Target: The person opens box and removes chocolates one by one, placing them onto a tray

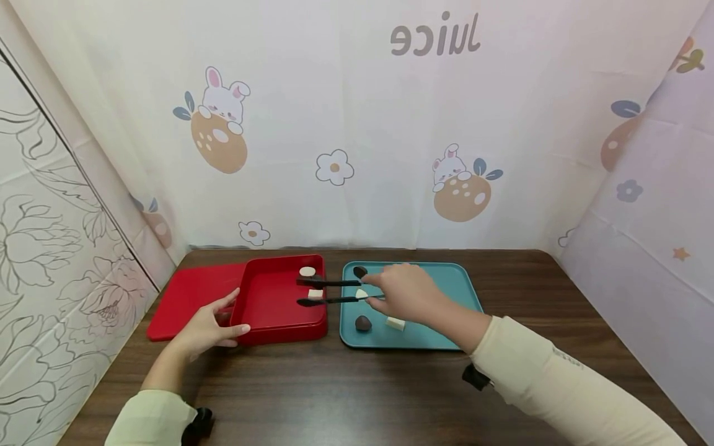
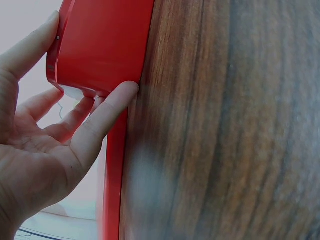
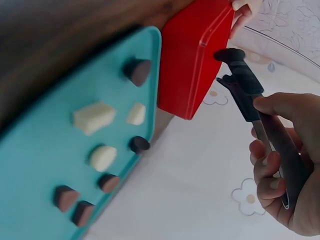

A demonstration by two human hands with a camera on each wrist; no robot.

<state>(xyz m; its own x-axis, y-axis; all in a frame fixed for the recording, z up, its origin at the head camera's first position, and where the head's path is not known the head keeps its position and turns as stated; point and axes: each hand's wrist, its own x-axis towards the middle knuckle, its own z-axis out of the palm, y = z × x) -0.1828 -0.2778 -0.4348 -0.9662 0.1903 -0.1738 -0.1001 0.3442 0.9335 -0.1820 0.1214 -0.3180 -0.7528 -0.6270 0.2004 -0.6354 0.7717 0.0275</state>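
A red box (image 1: 273, 310) stands without a cover on the table, a round white piece (image 1: 307, 271) and a square white piece (image 1: 315, 294) inside it along the right wall. My left hand (image 1: 209, 325) grips the box's left side, thumb at the front corner and fingers along the wall and rim. In my right hand (image 1: 409, 291) is a pair of black-tipped tongs (image 3: 245, 85), with their tips apart over the right part of the box. Below that hand lies a teal tray (image 1: 440, 275) bearing several brown and cream chocolate-like pieces, among them a dark one (image 1: 363, 323) and a cream block (image 1: 395, 323).
A flat red lid (image 1: 184, 297) lies on the wooden table (image 1: 312, 396), to the left of the box and partly behind my left hand. A printed curtain (image 1: 334, 111) hangs at the table's back edge and along the sides.
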